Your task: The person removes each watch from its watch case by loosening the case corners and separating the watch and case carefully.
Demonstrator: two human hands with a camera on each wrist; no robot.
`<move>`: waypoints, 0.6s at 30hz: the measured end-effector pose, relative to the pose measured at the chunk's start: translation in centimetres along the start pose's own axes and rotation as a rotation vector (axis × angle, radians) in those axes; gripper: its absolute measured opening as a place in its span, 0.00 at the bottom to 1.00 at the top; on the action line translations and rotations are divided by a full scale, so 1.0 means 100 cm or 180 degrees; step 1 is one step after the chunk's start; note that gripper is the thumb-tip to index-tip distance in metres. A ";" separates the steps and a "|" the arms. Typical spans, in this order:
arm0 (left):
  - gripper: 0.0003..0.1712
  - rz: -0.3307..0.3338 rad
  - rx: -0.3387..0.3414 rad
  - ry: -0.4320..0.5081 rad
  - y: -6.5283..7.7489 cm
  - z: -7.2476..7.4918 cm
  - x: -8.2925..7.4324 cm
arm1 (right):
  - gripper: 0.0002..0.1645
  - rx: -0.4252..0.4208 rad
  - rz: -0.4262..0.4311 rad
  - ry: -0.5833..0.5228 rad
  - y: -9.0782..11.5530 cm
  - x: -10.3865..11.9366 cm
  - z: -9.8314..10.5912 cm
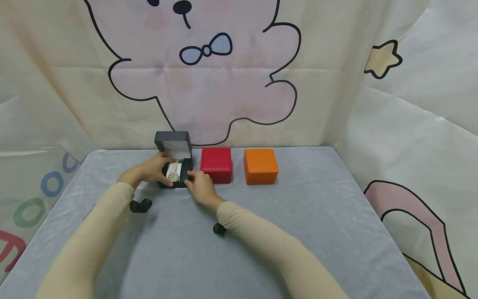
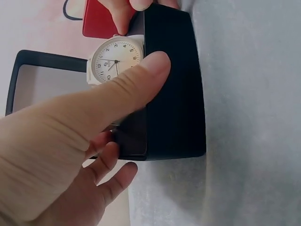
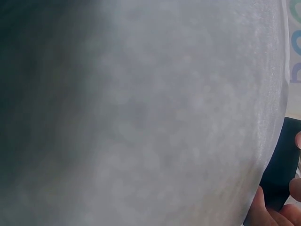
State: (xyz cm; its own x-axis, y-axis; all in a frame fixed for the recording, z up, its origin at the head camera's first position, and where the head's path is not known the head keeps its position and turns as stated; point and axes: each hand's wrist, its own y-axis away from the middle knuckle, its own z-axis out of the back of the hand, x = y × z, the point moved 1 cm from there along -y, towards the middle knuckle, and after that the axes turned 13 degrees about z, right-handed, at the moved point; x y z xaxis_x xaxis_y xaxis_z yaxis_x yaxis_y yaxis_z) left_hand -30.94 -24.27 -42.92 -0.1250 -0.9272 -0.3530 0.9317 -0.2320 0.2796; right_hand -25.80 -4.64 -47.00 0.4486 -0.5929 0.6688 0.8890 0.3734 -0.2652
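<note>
An open black watch box (image 1: 175,137) stands at the table's back left, lid raised. Inside it, a pale wristwatch (image 1: 174,177) with a round white dial lies on a white cushion. My left hand (image 1: 149,169) grips the box from the left. In the left wrist view, its thumb (image 2: 153,66) crosses over the watch to the front rim, with other fingers along the side wall; the index finger is mostly hidden. My right hand (image 1: 203,189) holds the box's right front corner, a fingertip close beside the dial. The right wrist view catches only part of the box (image 3: 281,165).
A red box (image 1: 216,164) stands just right of the watch box, and an orange box (image 1: 260,166) farther right; both are closed. Grey cloth covers the table (image 1: 298,232). A printed curtain (image 1: 224,91) hangs behind the back edge.
</note>
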 end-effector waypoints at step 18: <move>0.53 -0.0251 -0.0158 0.0766 0.008 -0.010 0.013 | 0.22 -0.0007 -0.0020 0.0049 0.001 0.000 0.001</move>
State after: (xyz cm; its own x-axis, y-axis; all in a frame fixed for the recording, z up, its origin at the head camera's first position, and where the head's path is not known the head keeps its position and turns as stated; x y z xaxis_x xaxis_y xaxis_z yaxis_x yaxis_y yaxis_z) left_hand -30.02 -25.34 -44.03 -0.1187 -0.8087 -0.5761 0.9386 -0.2807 0.2007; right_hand -25.74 -4.59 -46.96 0.4442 -0.6062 0.6597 0.8920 0.3679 -0.2625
